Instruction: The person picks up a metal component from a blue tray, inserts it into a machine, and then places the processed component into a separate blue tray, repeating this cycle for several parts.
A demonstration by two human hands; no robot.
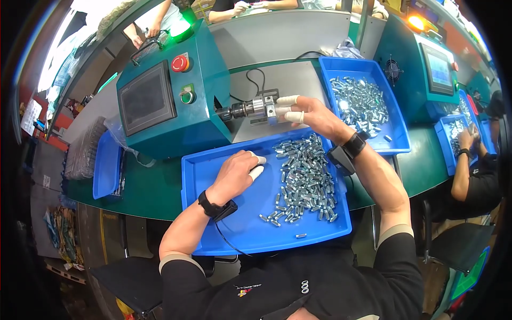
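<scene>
My right hand point(318, 116) reaches to the metal chuck and clamp fixture point(261, 109) on the front of a teal machine point(178, 101). Its fingers, in pale finger cots, are stretched out and apart at the fixture's end, and I see no part between them. Over the left side of a blue tray point(213, 234), my left hand point(234, 173) is closed, its cot-covered thumb and fingertips drawn together. Whatever it may hold is hidden. Beside it, a heap of small shiny metal cylindrical parts point(306, 181) fills the tray's right side.
A second blue tray point(397, 125) of similar parts stands at the far right. The machine carries a dark screen point(146, 98) and a red stop button point(180, 63). An empty-looking blue bin point(106, 165) leans at the left. Another person point(469, 160) works at a similar machine point(421, 64) on the right.
</scene>
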